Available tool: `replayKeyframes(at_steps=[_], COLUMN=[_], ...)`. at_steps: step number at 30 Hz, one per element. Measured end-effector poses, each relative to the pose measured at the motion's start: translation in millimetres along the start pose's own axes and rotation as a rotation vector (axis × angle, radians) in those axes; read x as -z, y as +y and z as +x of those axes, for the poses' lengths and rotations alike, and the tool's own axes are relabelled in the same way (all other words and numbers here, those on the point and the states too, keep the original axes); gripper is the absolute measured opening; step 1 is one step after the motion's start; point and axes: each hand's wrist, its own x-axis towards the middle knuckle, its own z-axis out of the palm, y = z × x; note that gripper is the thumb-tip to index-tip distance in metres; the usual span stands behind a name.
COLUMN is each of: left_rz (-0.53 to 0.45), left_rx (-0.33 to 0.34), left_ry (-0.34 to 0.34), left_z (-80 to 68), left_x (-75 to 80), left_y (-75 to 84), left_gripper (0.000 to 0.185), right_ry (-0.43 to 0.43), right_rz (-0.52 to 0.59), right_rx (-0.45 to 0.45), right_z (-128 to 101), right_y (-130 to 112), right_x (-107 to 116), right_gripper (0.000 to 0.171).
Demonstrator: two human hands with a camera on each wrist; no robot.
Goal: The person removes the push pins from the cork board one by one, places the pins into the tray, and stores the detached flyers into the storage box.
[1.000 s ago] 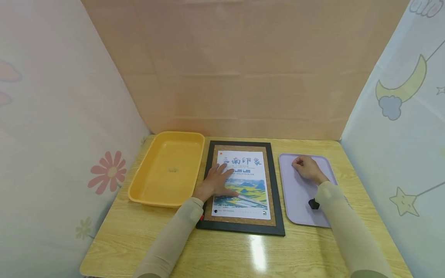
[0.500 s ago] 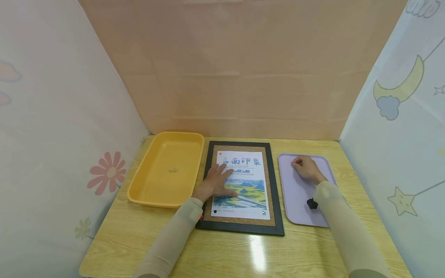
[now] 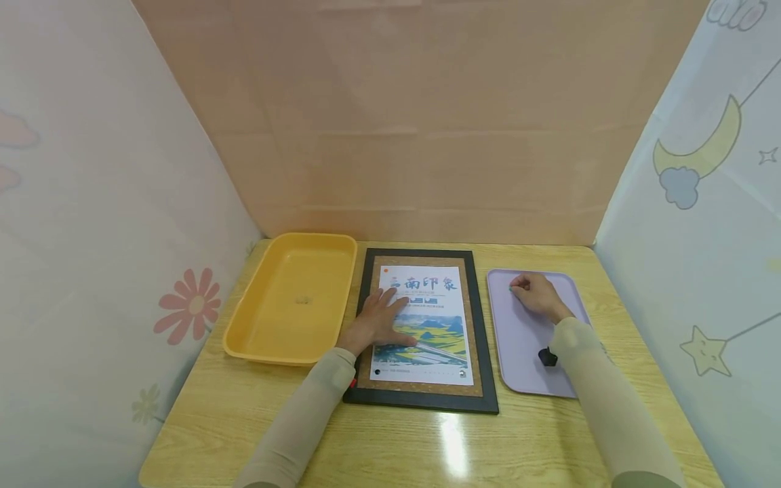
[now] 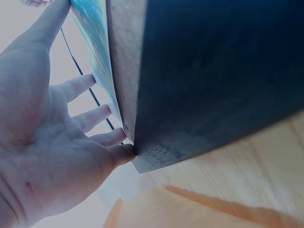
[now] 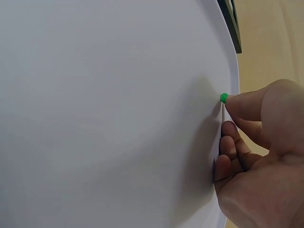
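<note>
My left hand (image 3: 379, 320) lies with spread fingers on a printed poster (image 3: 434, 339), its fingertips touching the sheet and the board in the left wrist view. Under the poster is a cork board (image 3: 421, 389) in a black frame (image 3: 427, 400). An orange dot (image 3: 386, 270) shows at the poster's upper left corner and a black dot (image 3: 377, 372) at its lower left. Over the lilac tray (image 3: 531, 373), my right hand (image 3: 537, 295) pinches a green thumbtack (image 5: 224, 98) between thumb and index finger; its other fingers curl close to the tray's surface.
A yellow tray (image 3: 244, 346) stands left of the board, with a small pale item (image 3: 303, 299) on its floor. On the lilac tray, near my right sleeve, lies a small black object (image 3: 548, 357). A red bit (image 3: 353, 383) shows at the frame's left edge.
A green spot now shows at the right fingertips, where none was visible earlier. Both hands stay nearly in place; the whole head view has shifted slightly.
</note>
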Motion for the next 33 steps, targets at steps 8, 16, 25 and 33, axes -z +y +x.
replayKeyframes(at_steps=[8, 16, 25, 33], left_rz=[0.001, -0.006, -0.024, -0.029], left_rx=[-0.013, -0.01, -0.008, -0.012], left_ry=[0.002, -0.001, -0.013, -0.012], left_z=[0.6, 0.8, 1.6, 0.4], left_x=[-0.6, -0.5, -2.1, 0.4], left_y=[-1.6, -2.1, -3.5, -3.6], left_gripper=[0.108, 0.108, 0.108, 0.108], right_ry=[-0.012, -0.019, -0.015, -0.02], right_rz=[0.031, 0.022, 0.002, -0.022], right_rx=[-0.006, 0.001, 0.031, 0.129], right_z=[0.4, -7.0, -20.4, -36.9], right_y=[3.1, -4.5, -11.8, -27.2], right_x=[-1.7, 3.1, 11.5, 12.5], right_gripper=[0.036, 0.043, 0.05, 0.058])
